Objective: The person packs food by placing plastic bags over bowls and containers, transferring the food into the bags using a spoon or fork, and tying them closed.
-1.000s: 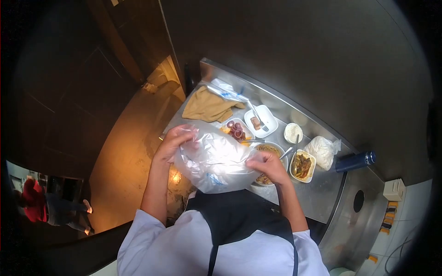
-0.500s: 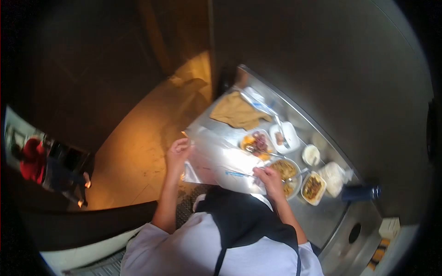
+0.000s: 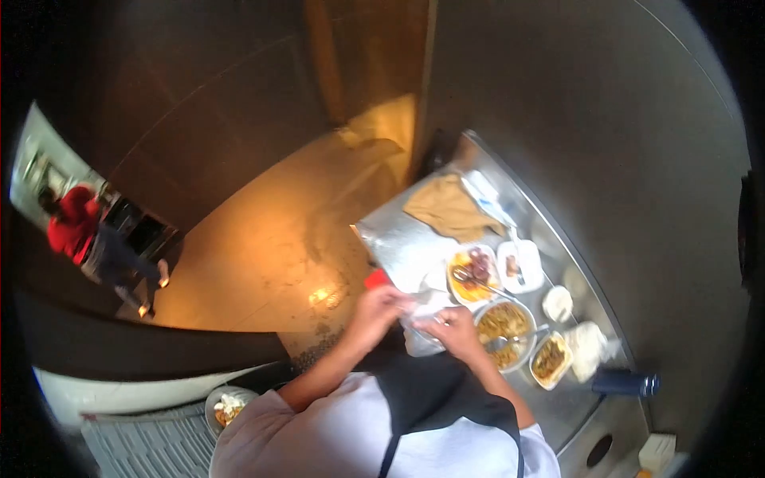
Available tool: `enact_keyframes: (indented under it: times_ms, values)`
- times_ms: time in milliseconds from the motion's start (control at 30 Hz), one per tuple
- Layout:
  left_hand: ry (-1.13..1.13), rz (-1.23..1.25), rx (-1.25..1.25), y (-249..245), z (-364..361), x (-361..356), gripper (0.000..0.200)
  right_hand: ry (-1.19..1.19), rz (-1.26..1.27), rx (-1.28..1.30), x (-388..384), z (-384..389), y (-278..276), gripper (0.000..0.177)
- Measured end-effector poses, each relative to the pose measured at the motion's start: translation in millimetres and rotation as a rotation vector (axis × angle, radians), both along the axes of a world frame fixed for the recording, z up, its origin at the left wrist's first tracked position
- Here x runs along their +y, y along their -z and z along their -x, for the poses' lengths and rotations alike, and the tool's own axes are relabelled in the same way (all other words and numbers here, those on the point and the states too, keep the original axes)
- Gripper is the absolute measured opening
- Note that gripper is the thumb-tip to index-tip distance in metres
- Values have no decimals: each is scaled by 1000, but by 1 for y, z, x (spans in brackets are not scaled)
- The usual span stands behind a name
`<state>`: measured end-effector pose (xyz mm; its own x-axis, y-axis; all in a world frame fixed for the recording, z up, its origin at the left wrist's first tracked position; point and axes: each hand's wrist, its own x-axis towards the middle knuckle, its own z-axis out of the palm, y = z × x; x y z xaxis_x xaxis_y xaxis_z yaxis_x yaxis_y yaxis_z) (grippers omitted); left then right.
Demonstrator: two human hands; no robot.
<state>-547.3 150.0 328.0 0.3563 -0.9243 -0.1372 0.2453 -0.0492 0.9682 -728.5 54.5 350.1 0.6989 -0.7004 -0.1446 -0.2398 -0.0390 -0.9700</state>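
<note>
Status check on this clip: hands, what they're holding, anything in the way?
Left hand and right hand both gripping clear plastic bag. Bag bunched, held in front of apron. Large food bowl close by right hand, possible snag.

Cloth (image 3: 448,209) beyond plate (image 3: 493,267), bowl (image 3: 523,358) between plate and dish (image 3: 567,366), filled bag (image 3: 587,350) right of dish.

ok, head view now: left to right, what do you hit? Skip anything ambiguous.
Person in red → dish of food → left hand → right hand → big bowl of food → white cup → white bag → blue bottle
</note>
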Motion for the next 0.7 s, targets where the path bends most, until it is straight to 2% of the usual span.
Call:
enact_keyframes:
  times_ms: [33,67,100,200,233,300,367,400,433,533,567,633,700]
  values:
    - [-85,-75,113,5,-10,2,10,86,-35,18,-1,5,5,45]
    - [-152,-26,428,-9,-15,1,12,169,-71,31,-3,7,16,48]
    - [-226,43,594,-14,-22,3,9,249,-108,40,-4,10,28,51]
    - [-147,8,849,-17,-30,5,8,387,84,-37,-7,19,62,52]
    - [25,-14,829,-10,-33,1,5,422,41,-32,-9,22,60,46]
    - [-60,-101,419,2,-16,0,8,481,-42,-24,-20,28,54,35]
    - [-145,-108,18,-6,-5,-8,15,397,-127,-126,-25,37,29,24]
    - [-196,-73,-46,-4,-7,-12,15,354,-171,-179,-25,42,21,19]
    - [-247,-38,-111,-3,-11,-17,15,298,-83,-118,-31,52,22,20]
    - [-303,-13,-192,-8,-28,-23,15,434,280,72,-49,71,18,29]
    - [-304,-23,-214,-7,-36,-24,16,471,583,283,-65,81,38,27]
    - [-305,-40,-245,0,-51,-27,16,508,735,663,-100,97,67,22]
    - [-283,-42,-272,7,-59,-28,17,403,665,886,-131,104,81,20]
